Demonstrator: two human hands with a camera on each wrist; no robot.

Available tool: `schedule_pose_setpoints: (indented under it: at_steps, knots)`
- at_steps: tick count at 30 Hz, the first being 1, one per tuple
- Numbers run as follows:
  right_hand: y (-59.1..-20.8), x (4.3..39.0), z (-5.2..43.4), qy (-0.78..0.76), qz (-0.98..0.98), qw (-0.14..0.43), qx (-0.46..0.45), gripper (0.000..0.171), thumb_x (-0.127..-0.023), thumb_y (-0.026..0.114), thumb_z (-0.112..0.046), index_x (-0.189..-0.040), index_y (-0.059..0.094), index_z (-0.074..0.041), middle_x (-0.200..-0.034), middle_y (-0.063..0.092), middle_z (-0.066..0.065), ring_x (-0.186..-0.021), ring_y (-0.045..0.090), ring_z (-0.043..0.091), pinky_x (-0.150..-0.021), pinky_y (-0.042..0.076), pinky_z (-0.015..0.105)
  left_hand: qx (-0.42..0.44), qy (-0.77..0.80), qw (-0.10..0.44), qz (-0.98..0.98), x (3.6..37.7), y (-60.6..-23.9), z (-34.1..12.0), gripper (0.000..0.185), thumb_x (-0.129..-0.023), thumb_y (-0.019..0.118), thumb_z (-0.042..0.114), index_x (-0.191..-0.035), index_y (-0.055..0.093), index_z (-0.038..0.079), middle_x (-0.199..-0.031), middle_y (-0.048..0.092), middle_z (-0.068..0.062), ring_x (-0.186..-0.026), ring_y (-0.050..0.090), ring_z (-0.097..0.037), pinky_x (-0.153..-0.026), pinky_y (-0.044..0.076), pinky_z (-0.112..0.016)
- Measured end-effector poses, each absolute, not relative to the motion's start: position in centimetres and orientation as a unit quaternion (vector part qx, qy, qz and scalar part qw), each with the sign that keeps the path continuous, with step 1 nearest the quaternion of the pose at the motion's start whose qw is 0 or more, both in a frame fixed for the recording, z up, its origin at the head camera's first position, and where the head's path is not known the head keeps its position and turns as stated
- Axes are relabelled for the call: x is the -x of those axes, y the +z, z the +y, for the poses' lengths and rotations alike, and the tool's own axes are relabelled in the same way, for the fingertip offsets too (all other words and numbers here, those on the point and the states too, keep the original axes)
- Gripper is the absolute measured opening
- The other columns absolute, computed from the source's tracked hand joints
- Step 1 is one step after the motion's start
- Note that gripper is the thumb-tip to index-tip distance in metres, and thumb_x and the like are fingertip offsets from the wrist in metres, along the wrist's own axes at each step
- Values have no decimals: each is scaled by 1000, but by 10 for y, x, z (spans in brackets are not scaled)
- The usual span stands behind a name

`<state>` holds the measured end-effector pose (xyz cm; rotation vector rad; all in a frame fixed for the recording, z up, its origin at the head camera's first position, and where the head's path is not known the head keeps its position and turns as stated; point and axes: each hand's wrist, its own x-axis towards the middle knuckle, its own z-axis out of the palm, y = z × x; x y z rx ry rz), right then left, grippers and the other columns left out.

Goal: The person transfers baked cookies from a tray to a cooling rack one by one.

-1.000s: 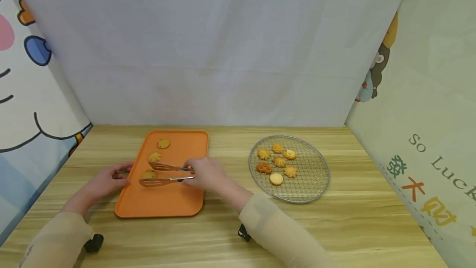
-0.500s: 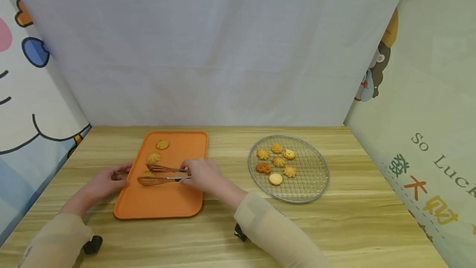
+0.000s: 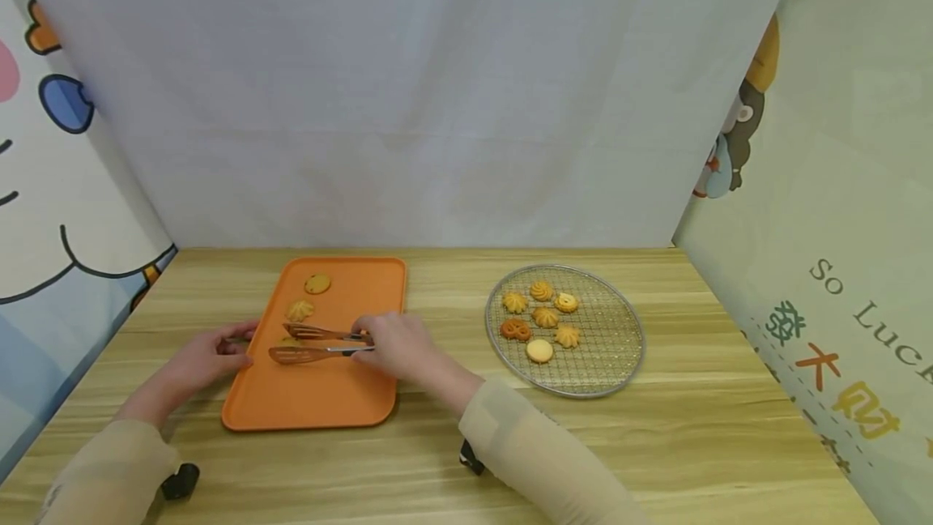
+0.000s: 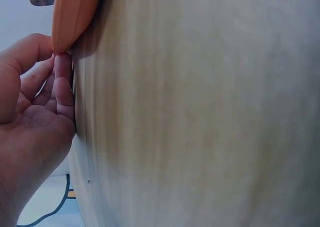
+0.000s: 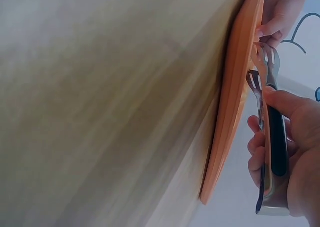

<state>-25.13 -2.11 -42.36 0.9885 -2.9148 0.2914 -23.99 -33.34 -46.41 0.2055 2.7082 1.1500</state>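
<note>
In the head view, my right hand (image 3: 401, 344) holds a pair of tongs (image 3: 309, 355) over an orange tray (image 3: 335, 395). The two slotted heads of the tongs stand apart, on either side of a cookie (image 3: 290, 341) that they partly cover. My left hand (image 3: 207, 359) grips the tray's left rim; thumb and fingers meet that edge in the left wrist view. Farther back on the tray lie a fluted cookie (image 3: 300, 310) and a round, dark-specked cookie (image 3: 317, 283). The right wrist view shows the thumb and curled fingers around the tongs' black-inlaid handle (image 5: 278, 142).
Right of the tray, a round wire rack (image 3: 605, 347) carries several cookies, among them a pretzel-shaped one (image 3: 515, 329) and a smooth pale one (image 3: 539, 351). Both stand on a wood-grain table (image 3: 437, 460). A pale curtain (image 3: 452, 104) hangs behind.
The tongs have shifted slightly left and their heads have drawn a little closer together over the cookie. My left hand stays at the tray's rim.
</note>
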Motion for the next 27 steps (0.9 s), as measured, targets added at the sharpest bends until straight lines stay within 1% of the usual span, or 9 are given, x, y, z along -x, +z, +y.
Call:
schedule_pose_setpoints:
  at_steps: [4,8,12,16,20,27]
  knots:
    - [-423,251,-20,98,-940,30,-326,37,-83,67,-46,-114,67,-25,-84,67,-12,-60,52,-1,-44,35,17,-64,388,100,914,239,-464,-333,68,-88,66,23,-143,35,-2,-133,48,-23,-92,52,-8,-74,44,-22]
    - [-422,251,-18,110,-938,26,-329,36,-84,68,-44,-113,67,-24,-86,68,-11,-63,54,-1,-47,36,17,-64,390,102,913,239,-464,-332,68,-88,65,25,-144,35,-2,-133,48,-23,-93,52,-10,-74,44,-22]
    - [-419,253,-13,132,-934,21,-331,35,-83,69,-42,-112,67,-22,-88,68,-9,-67,57,1,-50,38,16,-67,396,101,910,240,-464,-332,68,-89,65,25,-144,35,-1,-132,48,-23,-92,52,-9,-73,44,-21]
    - [-412,256,-7,145,-933,21,-330,34,-82,71,-41,-110,68,-21,-88,68,-8,-66,56,2,-50,38,17,-65,395,101,911,240,-463,-332,67,-88,65,23,-143,36,-2,-132,48,-24,-91,52,-9,-73,44,-21]
    - [-403,257,-1,147,-935,17,-323,34,-82,71,-41,-110,67,-22,-87,68,-9,-65,56,2,-50,38,18,-64,392,101,912,239,-462,-331,67,-88,65,23,-143,36,-2,-132,48,-24,-91,52,-9,-73,44,-21]
    - [-390,259,11,143,-938,19,-316,35,-82,70,-42,-113,66,-24,-90,68,-9,-70,58,4,-52,39,19,-67,392,95,913,238,-461,-332,67,-87,66,22,-142,36,-3,-130,50,-23,-87,51,-4,-72,43,-21]
